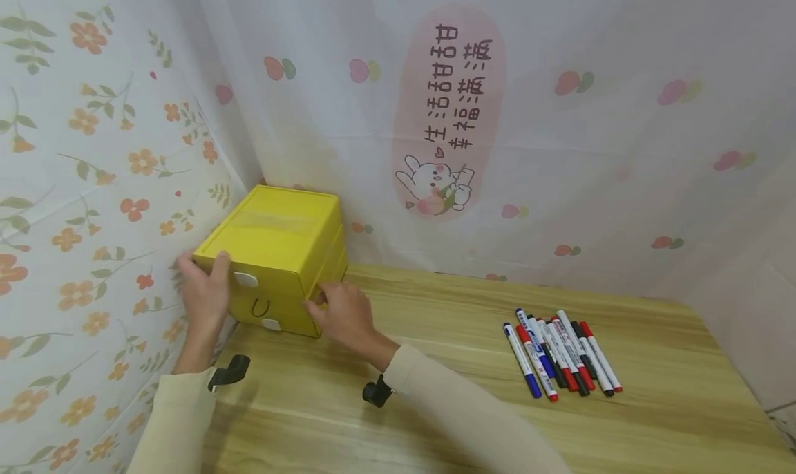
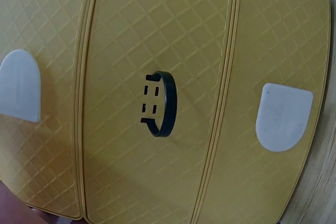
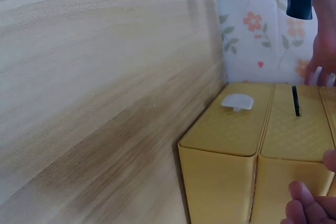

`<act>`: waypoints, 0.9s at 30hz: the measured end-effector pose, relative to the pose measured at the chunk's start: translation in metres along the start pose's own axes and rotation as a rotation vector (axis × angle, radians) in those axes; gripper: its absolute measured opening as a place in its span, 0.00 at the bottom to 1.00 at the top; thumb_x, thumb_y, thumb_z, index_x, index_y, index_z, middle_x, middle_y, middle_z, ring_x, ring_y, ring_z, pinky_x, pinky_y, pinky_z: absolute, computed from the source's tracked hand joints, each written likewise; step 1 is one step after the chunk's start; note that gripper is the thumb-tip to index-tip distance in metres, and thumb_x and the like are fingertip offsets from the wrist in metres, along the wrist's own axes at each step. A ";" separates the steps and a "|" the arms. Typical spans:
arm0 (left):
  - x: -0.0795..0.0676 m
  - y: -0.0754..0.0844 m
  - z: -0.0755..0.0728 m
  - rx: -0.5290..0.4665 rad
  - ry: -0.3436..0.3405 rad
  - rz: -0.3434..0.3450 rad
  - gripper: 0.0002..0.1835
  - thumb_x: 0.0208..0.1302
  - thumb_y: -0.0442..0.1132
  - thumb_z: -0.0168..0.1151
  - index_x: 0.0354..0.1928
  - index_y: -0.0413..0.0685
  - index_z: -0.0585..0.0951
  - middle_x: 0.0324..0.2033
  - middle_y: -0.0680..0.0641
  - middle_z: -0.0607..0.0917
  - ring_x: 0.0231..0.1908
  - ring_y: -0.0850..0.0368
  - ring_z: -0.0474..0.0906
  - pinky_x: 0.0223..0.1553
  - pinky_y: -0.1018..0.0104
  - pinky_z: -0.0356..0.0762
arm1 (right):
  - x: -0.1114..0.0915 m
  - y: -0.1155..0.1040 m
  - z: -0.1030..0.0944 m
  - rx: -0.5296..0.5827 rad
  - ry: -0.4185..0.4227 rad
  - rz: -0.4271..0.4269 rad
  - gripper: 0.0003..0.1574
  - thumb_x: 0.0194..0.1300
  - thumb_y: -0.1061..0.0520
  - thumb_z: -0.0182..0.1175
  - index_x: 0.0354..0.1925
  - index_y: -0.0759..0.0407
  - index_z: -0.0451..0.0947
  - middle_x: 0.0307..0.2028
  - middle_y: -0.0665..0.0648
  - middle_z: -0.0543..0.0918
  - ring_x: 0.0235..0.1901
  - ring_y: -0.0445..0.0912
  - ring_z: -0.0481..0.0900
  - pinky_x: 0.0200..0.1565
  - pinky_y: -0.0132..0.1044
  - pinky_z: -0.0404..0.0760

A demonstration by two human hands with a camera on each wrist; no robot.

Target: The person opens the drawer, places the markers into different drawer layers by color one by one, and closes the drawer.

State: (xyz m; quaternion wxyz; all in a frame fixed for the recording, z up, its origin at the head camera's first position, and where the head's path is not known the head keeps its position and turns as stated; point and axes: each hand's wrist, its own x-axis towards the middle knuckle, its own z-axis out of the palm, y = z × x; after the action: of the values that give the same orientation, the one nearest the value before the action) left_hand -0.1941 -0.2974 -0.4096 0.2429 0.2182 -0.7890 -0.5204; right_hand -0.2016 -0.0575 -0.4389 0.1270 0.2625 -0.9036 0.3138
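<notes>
A yellow three-drawer storage box [image 1: 267, 225] stands in the left corner of the table. Its front has ridged diamond panels, white tabs [image 2: 285, 116] on the outer two and a black loop handle [image 2: 167, 104] on the middle one. My left hand [image 1: 205, 291] grips the box's upper left front corner, thumb at the front edge, fingers partly hidden along the left side. At the right front edge, my right hand [image 1: 345, 315] holds the box at middle height between thumb and curled fingers. In the right wrist view, those fingertips [image 3: 300, 195] overlap the drawer's side wall.
Several markers [image 1: 562, 353] with red, blue and black caps lie in a loose row on the right of the wooden table [image 1: 423, 308]. A flowered curtain [image 1: 81, 204] hangs close by the box's left side. Behind the table hangs a printed white curtain [image 1: 535, 184].
</notes>
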 end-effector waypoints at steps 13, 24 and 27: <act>-0.009 0.005 0.006 -0.031 -0.016 0.000 0.34 0.78 0.55 0.51 0.76 0.43 0.59 0.66 0.32 0.74 0.58 0.44 0.69 0.55 0.60 0.65 | -0.011 0.004 -0.006 0.045 0.012 -0.002 0.14 0.77 0.50 0.71 0.32 0.53 0.86 0.31 0.47 0.89 0.31 0.41 0.83 0.30 0.26 0.74; -0.010 -0.002 0.011 0.005 -0.058 0.030 0.35 0.77 0.59 0.54 0.70 0.42 0.60 0.61 0.31 0.75 0.53 0.42 0.71 0.51 0.51 0.70 | -0.022 0.012 -0.013 0.087 0.030 0.002 0.12 0.76 0.52 0.71 0.32 0.52 0.86 0.31 0.46 0.88 0.34 0.43 0.83 0.33 0.30 0.77; -0.007 -0.012 0.015 0.018 -0.081 0.041 0.35 0.77 0.62 0.56 0.70 0.44 0.60 0.59 0.30 0.77 0.50 0.42 0.73 0.47 0.52 0.72 | -0.027 0.016 -0.017 0.099 0.033 0.009 0.13 0.75 0.52 0.71 0.31 0.51 0.85 0.31 0.46 0.88 0.34 0.43 0.84 0.33 0.31 0.78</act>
State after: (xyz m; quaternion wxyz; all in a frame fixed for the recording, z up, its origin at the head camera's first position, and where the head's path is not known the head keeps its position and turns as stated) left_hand -0.1969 -0.2867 -0.4265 0.2193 0.1828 -0.8073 -0.5166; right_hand -0.1865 -0.0256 -0.4443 0.1276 0.2594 -0.8858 0.3630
